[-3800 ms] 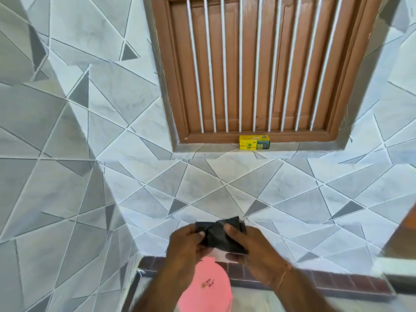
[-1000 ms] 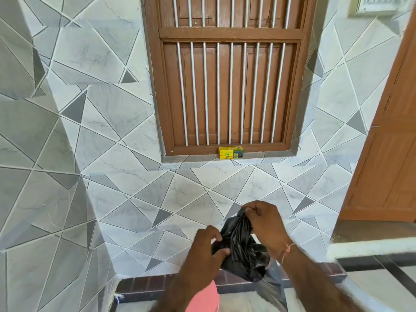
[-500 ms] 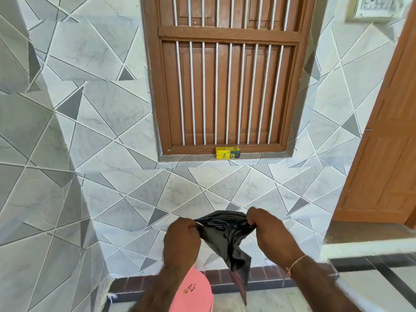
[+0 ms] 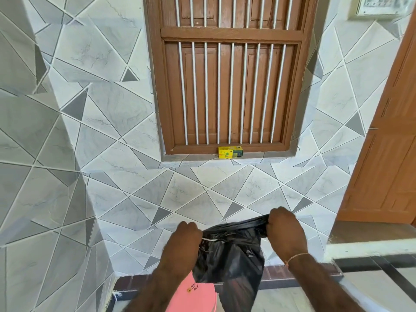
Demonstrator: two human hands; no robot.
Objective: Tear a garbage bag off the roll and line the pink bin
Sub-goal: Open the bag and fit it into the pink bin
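Note:
A black garbage bag (image 4: 229, 255) hangs in front of me, its top edge stretched between both hands. My left hand (image 4: 183, 242) grips the bag's left corner, and my right hand (image 4: 284, 230) grips the right corner a little higher. Below the bag stands the pink bin (image 4: 193, 296), partly hidden by my left forearm and the bag, with a small sticker on its surface. The bag's lower end hangs beside and in front of the bin. No roll is in sight in my hands.
A tiled wall (image 4: 112, 176) is straight ahead with a brown barred window (image 4: 227, 86). A small yellow box (image 4: 230, 152) sits on the window sill. A wooden door (image 4: 387, 154) stands at the right, with a raised step (image 4: 369, 251) below it.
My hands have pulled further apart, spreading the bag's top wider. The bag has unfolded from a small folded wad into a hanging sheet.

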